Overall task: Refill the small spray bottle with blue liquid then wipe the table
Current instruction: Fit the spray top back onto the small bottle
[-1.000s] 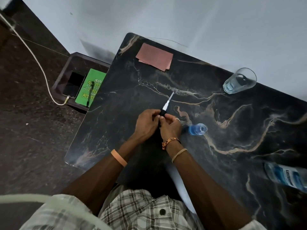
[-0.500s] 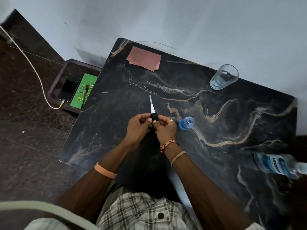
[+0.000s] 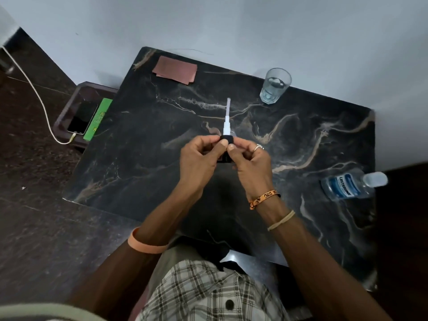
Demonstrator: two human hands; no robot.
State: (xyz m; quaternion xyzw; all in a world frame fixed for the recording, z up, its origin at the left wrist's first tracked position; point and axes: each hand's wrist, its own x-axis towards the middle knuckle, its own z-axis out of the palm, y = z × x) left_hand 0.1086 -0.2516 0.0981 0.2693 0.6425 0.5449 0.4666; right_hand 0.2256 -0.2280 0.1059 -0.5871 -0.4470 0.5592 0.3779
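Left hand (image 3: pixel 199 159), right hand (image 3: pixel 251 164) pinch black spray pump (image 3: pixel 225 138), dip tube (image 3: pixel 228 110) bare; mouthwash bottle (image 3: pixel 345 186) capped, pink cloth (image 3: pixel 176 69) unused; refill, wiping seemingly remain

- The black marble table (image 3: pixel 162 172) before me carries 3 things.
- 1 pinkish cloth (image 3: pixel 175 69), flat at far left corner.
- 1 glass of water (image 3: pixel 275 85), far edge.
- 1 blue mouthwash bottle (image 3: pixel 345 186), right edge.

Over the middle of the table (image 3: pixel 139 172), the left hand (image 3: pixel 199 163) and right hand (image 3: pixel 252 165) pinch the spray pump (image 3: pixel 227 126) between them. Far left corner: a cloth (image 3: pixel 175 70). Far edge, right of it: a glass (image 3: pixel 275 85). Right edge: a big bottle (image 3: pixel 347 186). Left, beside the table, a phone (image 3: pixel 82 117) lies on a stand (image 3: pixel 67 107).
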